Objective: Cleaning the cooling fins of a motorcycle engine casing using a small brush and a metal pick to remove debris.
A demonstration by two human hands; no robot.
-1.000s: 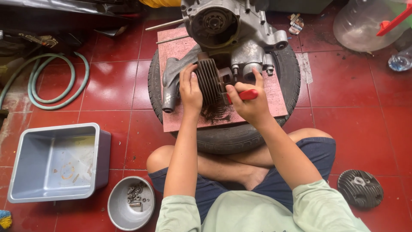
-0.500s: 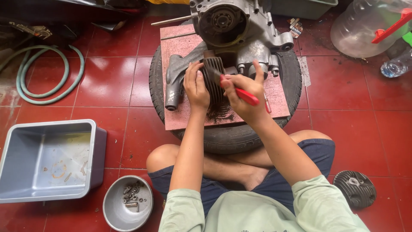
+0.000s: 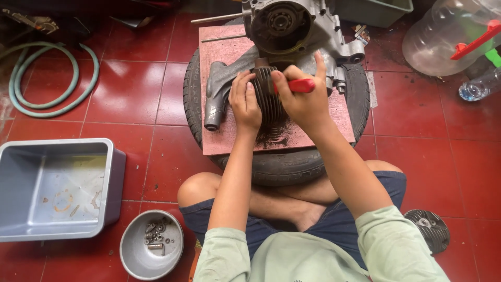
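The dark ribbed metal cylinder [image 3: 269, 102] is gripped by the left hand [image 3: 245, 102]; the red-handled tool [image 3: 298, 85], clenched in the right hand [image 3: 302, 102], has been raised higher against its fins.

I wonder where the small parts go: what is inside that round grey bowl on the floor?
The round grey bowl holds a small heap of loose metal bits, seemingly bolts and nuts. Its remaining bottom shows bare; anything beneath the heap is hidden.

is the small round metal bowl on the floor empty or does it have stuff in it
Not empty. The round metal bowl holds a small heap of bolts and nuts near its upper middle; the rest of its bottom shows bare.
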